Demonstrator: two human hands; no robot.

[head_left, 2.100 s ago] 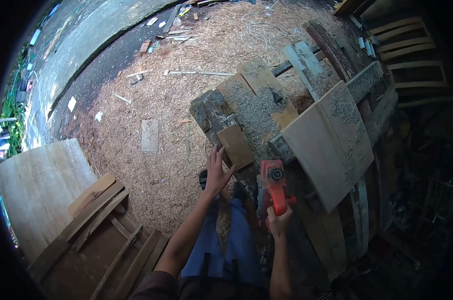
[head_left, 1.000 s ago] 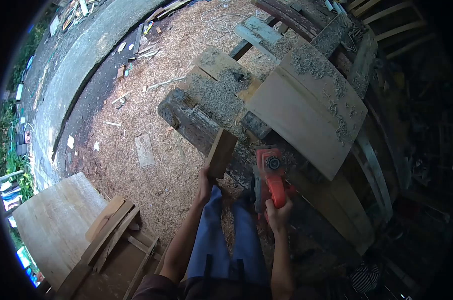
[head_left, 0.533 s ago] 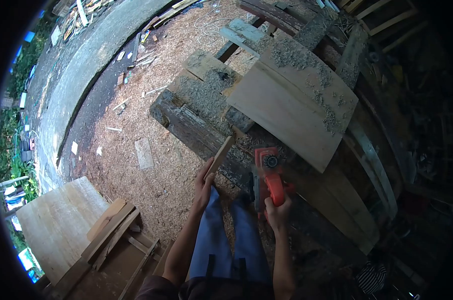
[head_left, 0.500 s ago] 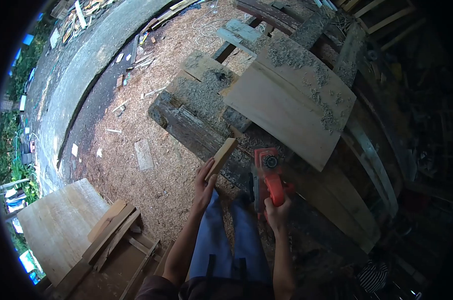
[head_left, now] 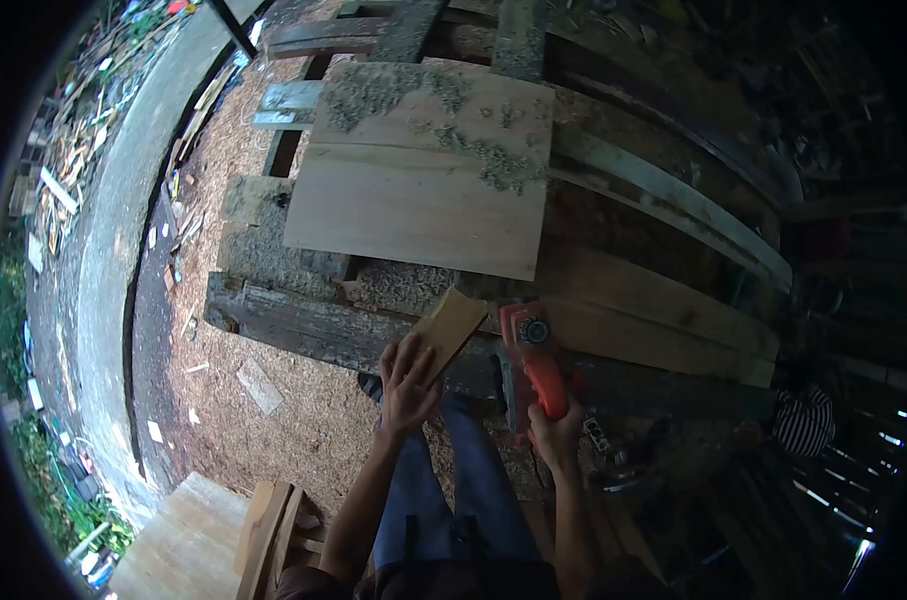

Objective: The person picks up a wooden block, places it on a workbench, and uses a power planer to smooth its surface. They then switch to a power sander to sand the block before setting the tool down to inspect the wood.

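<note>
My left hand [head_left: 409, 382] grips a short wooden block [head_left: 447, 333], its far end tilted up over the edge of the workbench beam. Round the handle of a red electric planer [head_left: 523, 345] my right hand [head_left: 556, 432] is closed, holding the tool just right of the block. The planer's dark knob faces up, and its underside is turned toward the block with a small gap between. Beyond both hands, a wide wooden panel [head_left: 413, 205] lies on the bench, with grey shavings [head_left: 493, 160] scattered over its far half.
A heavy weathered beam [head_left: 313, 318] forms the bench's near edge. Long boards [head_left: 663, 310] extend to the right. Wood shavings cover the ground [head_left: 303, 400] at left. Several offcuts and a plywood sheet [head_left: 188, 530] sit at lower left. A striped cloth [head_left: 803, 422] shows at far right.
The view has swung to the right, so bench and panel appear turned and further left. The block has rolled in my left hand, showing its broad face. The planer stays in my right hand.
</note>
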